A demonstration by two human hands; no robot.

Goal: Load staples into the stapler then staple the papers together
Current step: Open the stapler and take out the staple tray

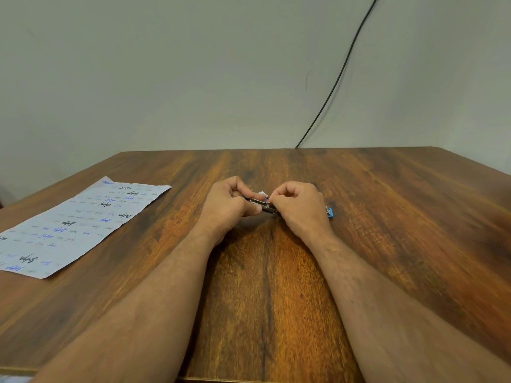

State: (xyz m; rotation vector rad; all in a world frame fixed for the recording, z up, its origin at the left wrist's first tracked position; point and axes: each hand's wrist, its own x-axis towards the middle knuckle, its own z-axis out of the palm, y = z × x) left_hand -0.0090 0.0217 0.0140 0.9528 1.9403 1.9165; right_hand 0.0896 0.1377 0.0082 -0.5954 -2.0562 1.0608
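on the wooden table (265, 286), both hands hold the stapler (261, 205) between them, its long axis left-right; left hand (226, 207) grips the body, right hand (300, 207) pinches at the metal track.

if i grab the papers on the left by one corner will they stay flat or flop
Probably flop: the papers look thin and lie flat on the table, with a slightly wavy far edge. They seem light, so a push would likely slide them on the smooth wood. How many sheets there are can't be told.
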